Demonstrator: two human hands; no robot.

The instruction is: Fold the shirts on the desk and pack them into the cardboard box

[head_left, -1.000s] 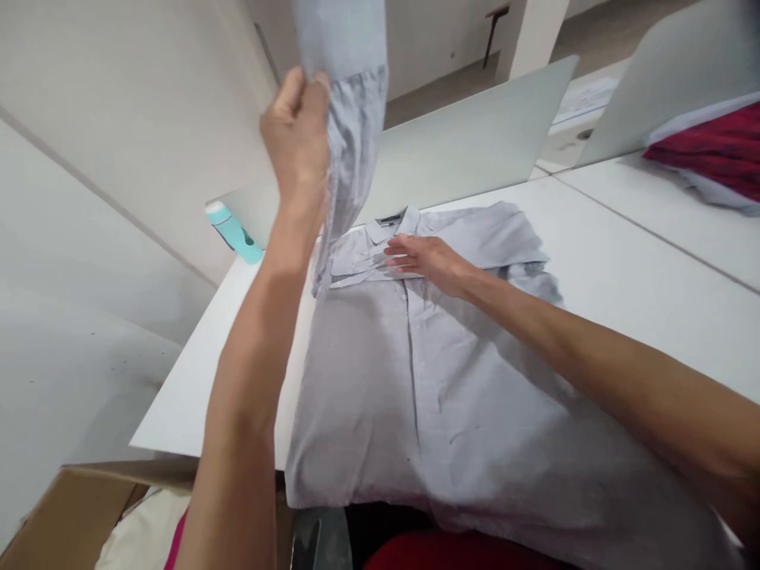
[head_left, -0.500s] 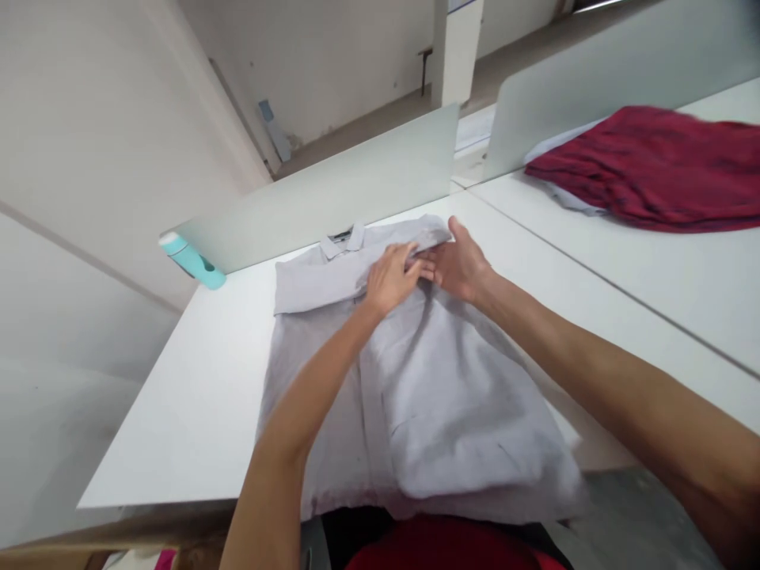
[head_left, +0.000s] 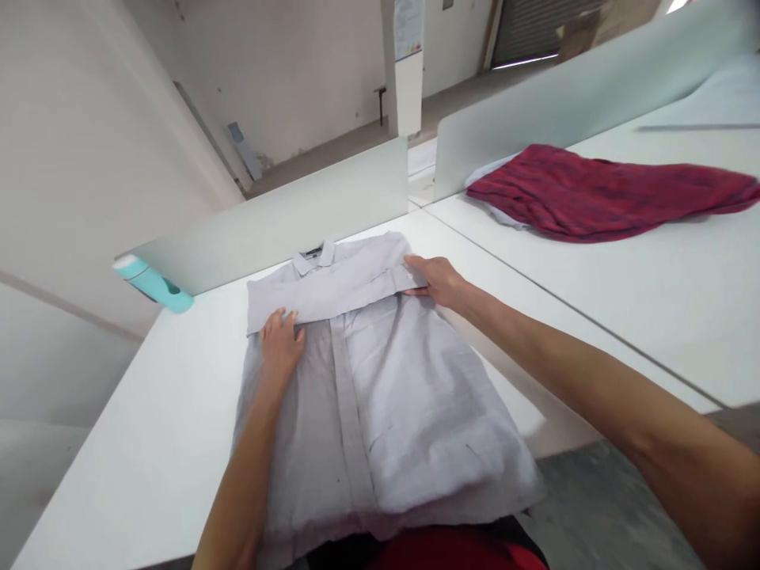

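A light grey button-up shirt (head_left: pixel 309 443) lies front up, its collar at the far side and its hem hanging over the near table edge. One sleeve (head_left: pixel 332 291) is folded straight across the chest. At the right end of that sleeve, my right hand (head_left: pixel 436 279) pinches the buttoned cuff, thumb on top and fingers beneath. My left hand (head_left: pixel 282 342) rests on the sleeve's lower edge near its left end, fingers stretched out and thumb apart.
The shirt is on a white table (head_left: pixel 160 427). A turquoise bottle (head_left: pixel 155 283) lies at the far left by a frosted divider (head_left: pixel 279 210). Dark red checked clothing (head_left: pixel 594 194) lies on the adjoining table, over a paler garment. A second divider (head_left: pixel 534 111) stands behind it.
My left hand has moved from the cuff to the sleeve's left part. My right hand has taken hold of the cuff, and the sleeve lies flatter and straighter. The view has shifted right.
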